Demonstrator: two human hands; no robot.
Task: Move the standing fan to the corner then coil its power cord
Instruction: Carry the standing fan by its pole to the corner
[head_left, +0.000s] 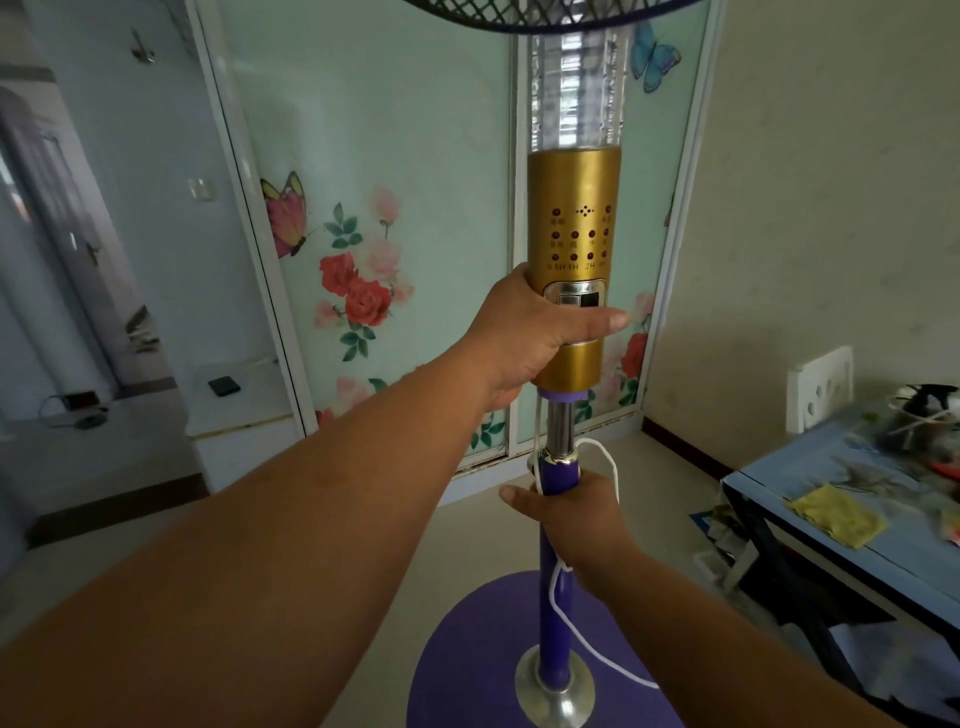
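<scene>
The standing fan (574, 270) rises through the centre of the frame on a pale floor (363, 561), before floral sliding doors (363, 234). The left hand (524, 332) wraps its gold column; the right hand (566, 512) grips the purple pole and white power cord (558, 587). A blue table (831, 499) sits lower right.
</scene>
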